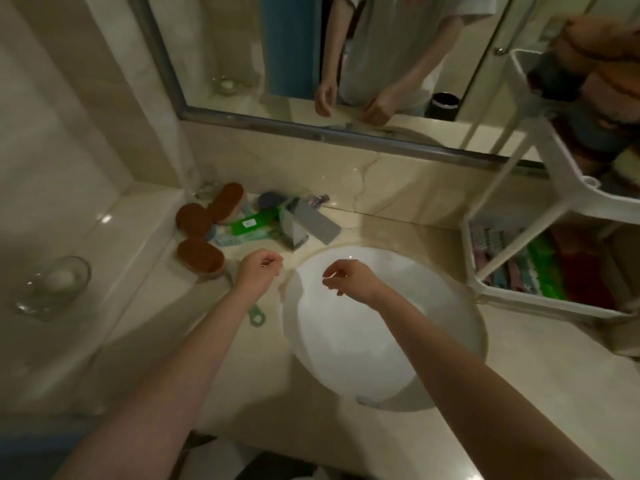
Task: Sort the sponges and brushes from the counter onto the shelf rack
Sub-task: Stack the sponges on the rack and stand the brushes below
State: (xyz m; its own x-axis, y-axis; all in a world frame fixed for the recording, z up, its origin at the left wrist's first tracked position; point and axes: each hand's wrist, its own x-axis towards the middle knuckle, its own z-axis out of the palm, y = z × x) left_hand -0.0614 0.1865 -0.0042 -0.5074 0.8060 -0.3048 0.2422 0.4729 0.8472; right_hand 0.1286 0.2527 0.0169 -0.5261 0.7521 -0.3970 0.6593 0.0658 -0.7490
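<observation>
Marble table (519, 375) around a white sink (363, 358), mirror (242, 46) behind. Left hand (258, 271) hovered at the sink's left rim, fingers loosely curled, nothing in it. Right hand (349, 278) was over the basin, same loose curl, holding nothing. Brown-topped sponges (227, 199) lay in the back-left corner, beyond and left of the left hand; nearest sponge (200, 255) sat just beside it, not touching. Green packs (256, 221) were piled behind. A teal handle (256, 317) stuck out from under the left forearm. White shelf rack (568, 188) stood to the right, well apart from both hands, coloured items on its lower tier.
</observation>
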